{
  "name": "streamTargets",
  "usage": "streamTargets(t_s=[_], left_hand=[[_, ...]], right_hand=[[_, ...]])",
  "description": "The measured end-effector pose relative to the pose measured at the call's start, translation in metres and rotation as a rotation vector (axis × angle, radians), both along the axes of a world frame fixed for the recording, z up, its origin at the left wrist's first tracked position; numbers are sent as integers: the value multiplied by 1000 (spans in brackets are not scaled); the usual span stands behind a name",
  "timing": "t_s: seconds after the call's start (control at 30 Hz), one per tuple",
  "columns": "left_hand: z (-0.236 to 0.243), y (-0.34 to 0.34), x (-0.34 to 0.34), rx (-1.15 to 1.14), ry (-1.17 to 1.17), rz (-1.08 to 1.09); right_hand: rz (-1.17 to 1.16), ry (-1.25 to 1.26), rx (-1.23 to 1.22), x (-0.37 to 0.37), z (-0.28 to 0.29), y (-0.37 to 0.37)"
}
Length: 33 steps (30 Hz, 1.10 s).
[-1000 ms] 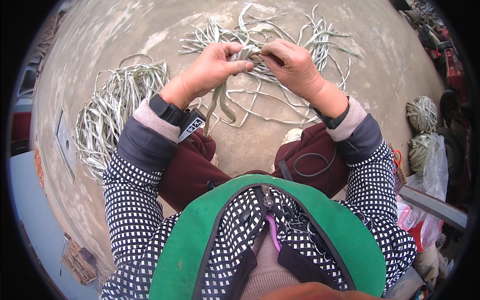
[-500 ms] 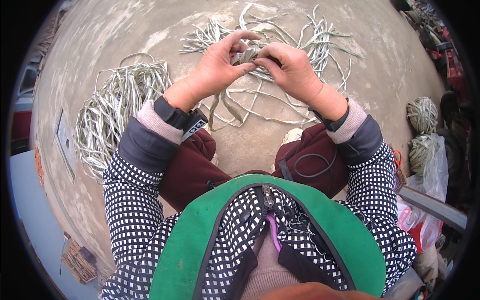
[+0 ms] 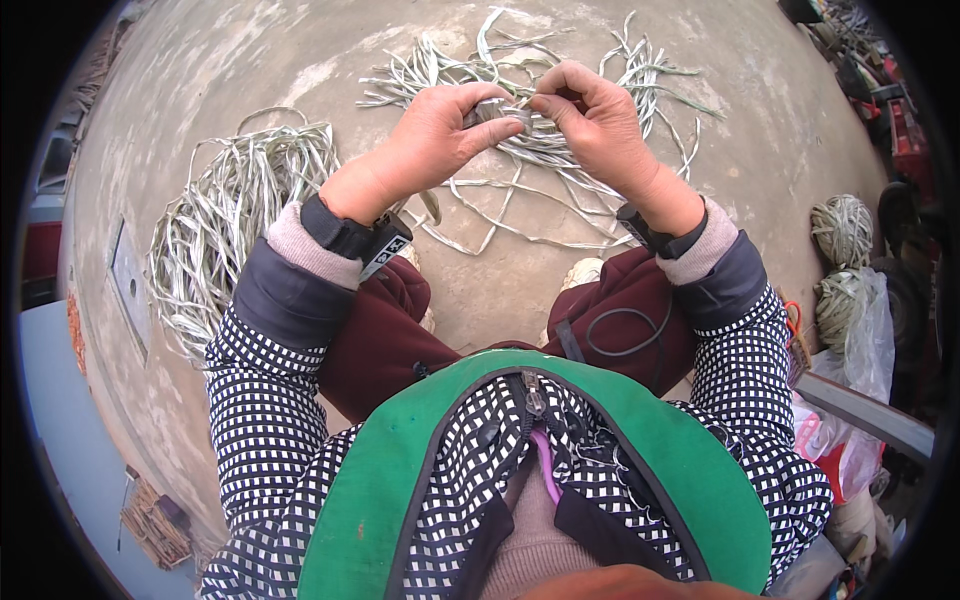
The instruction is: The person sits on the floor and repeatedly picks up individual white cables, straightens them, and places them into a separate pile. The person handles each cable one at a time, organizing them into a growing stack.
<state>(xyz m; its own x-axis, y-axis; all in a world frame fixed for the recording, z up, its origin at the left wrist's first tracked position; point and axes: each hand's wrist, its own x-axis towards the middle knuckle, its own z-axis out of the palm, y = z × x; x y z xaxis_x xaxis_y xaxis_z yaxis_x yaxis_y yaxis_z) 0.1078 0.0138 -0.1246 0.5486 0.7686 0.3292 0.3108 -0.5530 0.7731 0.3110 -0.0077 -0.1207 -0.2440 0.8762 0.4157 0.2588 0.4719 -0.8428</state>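
Note:
Above my knees, my left hand (image 3: pixel 446 135) is closed around a knotted bundle of pale grey-green flat strands (image 3: pixel 492 110), thumb pressed along its lower side. My right hand (image 3: pixel 600 125) pinches a strand at the bundle's right, with fingers bent and thumb against the index finger. A loose end hangs beneath my left hand. Behind both hands, a tangle of similar strands (image 3: pixel 650 75) lies spread on the concrete floor (image 3: pixel 200 60), with several long lengths crossing nearer to me.
A large loose heap of strands (image 3: pixel 235 210) lies at left, beside a flat metal plate (image 3: pixel 130 280). At right are wound balls of strand (image 3: pixel 842 230), a translucent plastic bag (image 3: pixel 868 350), a metal bar (image 3: pixel 865 405) and assorted clutter. A stick bundle (image 3: pixel 155 520) is at lower left.
My right hand has risen and shifted slightly right, drawing a strand away from the knot. My left index finger has curled back down onto the bundle, and the hanging end shows less.

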Motion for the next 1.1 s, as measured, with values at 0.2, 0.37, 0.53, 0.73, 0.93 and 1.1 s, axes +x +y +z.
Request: streamTargets(t_s=[0.2,0.37,0.53,0.73,0.93,1.1], left_hand=[[8,-7,-9,138,142,-77],[9,-11,-5,292,255,-115],[10,-4,-23,471,579,-17],[3,10,-42,611,581,-107],[5,16,-47,665,545,-79],[9,7,-35,718,548,-92]], right_hand=[[133,-273,-32,11,7,2],[196,-617,19,-1,2,-8],[240,-366,-156,-2,1,-19],[269,-254,-180,-3,0,-32],[481,-199,-370,8,1,-19],[419,-29,-609,10,6,-3]])
